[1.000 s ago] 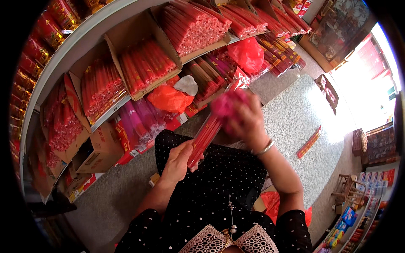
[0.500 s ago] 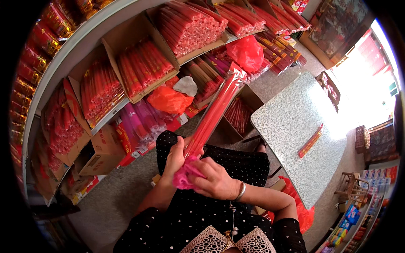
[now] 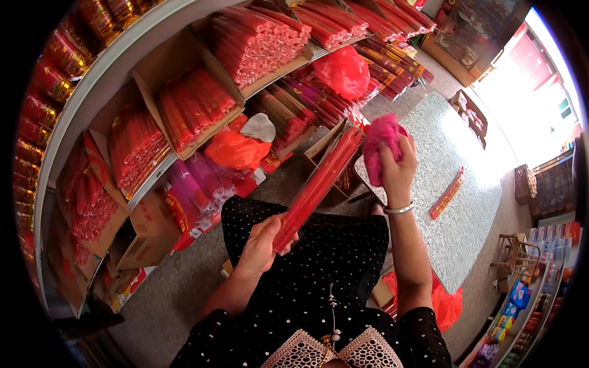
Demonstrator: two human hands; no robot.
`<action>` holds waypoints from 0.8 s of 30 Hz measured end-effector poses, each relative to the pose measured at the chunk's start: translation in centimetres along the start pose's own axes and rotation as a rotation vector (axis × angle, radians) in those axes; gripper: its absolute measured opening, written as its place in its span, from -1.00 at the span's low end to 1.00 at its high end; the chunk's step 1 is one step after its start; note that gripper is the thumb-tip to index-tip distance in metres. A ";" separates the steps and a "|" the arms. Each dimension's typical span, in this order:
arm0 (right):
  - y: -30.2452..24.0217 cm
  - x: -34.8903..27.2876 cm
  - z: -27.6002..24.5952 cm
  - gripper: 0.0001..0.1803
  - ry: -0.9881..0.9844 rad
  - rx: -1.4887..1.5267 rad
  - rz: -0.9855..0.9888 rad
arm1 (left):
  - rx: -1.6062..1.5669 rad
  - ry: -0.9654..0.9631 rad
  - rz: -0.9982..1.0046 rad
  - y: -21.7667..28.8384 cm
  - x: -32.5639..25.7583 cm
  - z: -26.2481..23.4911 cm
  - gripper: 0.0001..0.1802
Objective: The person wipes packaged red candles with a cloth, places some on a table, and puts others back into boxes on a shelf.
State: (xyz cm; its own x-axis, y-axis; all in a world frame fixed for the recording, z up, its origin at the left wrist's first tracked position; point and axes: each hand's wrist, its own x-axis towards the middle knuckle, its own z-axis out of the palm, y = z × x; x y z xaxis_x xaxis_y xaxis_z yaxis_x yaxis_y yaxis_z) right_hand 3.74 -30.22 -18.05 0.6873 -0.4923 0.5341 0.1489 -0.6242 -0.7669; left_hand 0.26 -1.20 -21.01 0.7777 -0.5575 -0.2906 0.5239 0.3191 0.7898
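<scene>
Left hand (image 3: 261, 245) wraps the red pack's (image 3: 316, 187) near end, fingers closed. Pack's long axis runs up-right, away from her. Right hand (image 3: 397, 172) clenches a pink cloth (image 3: 379, 144) beside its far end, above the table (image 3: 454, 227).

A long red packet (image 3: 316, 187) sits in the left hand (image 3: 261, 245). Open brown cartons (image 3: 184, 116) of red packets fill the shelves at left. One flat red-and-gold packet (image 3: 446, 194) lies on the table.
</scene>
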 end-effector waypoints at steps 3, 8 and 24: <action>2.8 -3.7 -2.0 -0.80 0.054 0.144 0.329 | 0.024 0.001 -0.010 -1.0 1.2 0.7 -0.55; 5.8 -12.7 -5.0 -0.82 0.125 0.309 0.633 | 0.219 -0.095 -0.052 -2.9 5.4 2.6 -0.62; 7.4 -19.9 -8.2 -0.75 0.169 0.474 0.802 | 1.135 -0.208 0.170 -13.9 13.6 4.9 -0.29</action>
State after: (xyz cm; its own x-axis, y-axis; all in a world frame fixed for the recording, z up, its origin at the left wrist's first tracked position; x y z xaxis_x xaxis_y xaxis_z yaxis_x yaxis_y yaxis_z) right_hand -14.65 -30.05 -31.42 0.6032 -0.7722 -0.1993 -0.0249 0.2315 -0.9725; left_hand 1.86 -16.95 -33.34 0.6812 -0.7217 -0.1233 -0.2751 -0.4083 0.8704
